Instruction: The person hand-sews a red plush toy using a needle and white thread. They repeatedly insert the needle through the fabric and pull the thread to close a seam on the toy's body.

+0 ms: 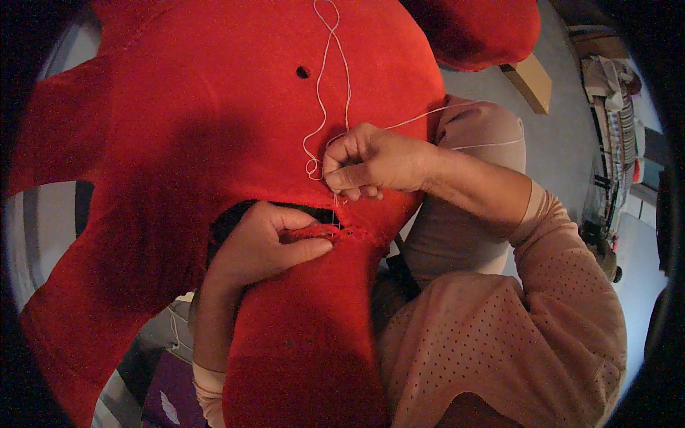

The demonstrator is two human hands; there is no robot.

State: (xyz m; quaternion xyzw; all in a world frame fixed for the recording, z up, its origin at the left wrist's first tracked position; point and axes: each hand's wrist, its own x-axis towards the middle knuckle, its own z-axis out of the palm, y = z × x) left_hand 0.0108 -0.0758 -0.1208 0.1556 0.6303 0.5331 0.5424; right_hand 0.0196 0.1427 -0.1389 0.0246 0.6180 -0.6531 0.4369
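A large red fabric piece with several limb-like parts is spread before me, a long opening in it showing dark inside. My left hand reaches into that opening and pinches the lower fabric edge between thumb and fingers. Just above the opening's right end, my right hand has its fingertips closed on white thread. Short strands run from those fingertips down to the seam. Loops of thread lie up the fabric and over my knee. Whether a needle sits in the fingers is hidden.
A small dark hole pierces the fabric above my hands. Another red stuffed-looking part and a tan block are at upper right. Stacked cloth lines the right side. A purple item lies at lower left.
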